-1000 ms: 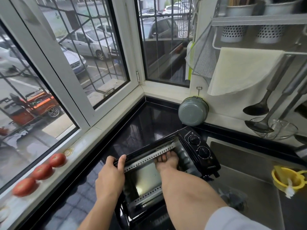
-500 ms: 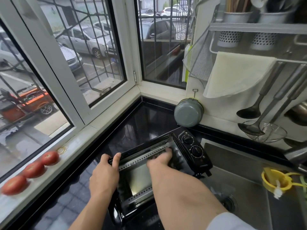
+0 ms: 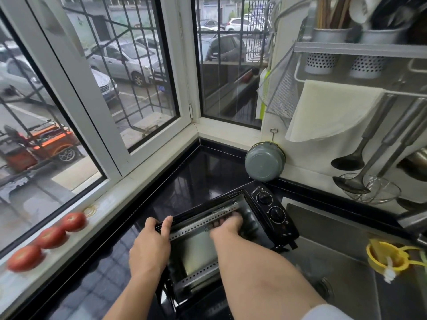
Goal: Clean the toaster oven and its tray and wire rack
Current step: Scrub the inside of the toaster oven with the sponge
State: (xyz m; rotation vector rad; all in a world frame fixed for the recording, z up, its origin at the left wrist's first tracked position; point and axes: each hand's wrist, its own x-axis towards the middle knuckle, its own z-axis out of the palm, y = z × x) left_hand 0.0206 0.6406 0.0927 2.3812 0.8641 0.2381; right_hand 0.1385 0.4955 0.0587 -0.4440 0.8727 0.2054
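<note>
My left grip (image 3: 150,248) pinches the toaster oven (image 3: 265,218) top edge; right grip (image 3: 227,224), blurred inside, state unclear. Stiff, probably heavy: brace its rim.

barred windows (image 3: 129,72); daylight | black counter (image 3: 198,179) | sink (image 3: 342,229), seemingly steel

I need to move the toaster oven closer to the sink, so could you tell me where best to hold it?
Probably by its two outer side walls, one hand from each side. The toaster oven is tipped with its open cavity facing up, so the left hand already grips the left rim. Avoid the knobs on the right panel, which would turn.
</note>
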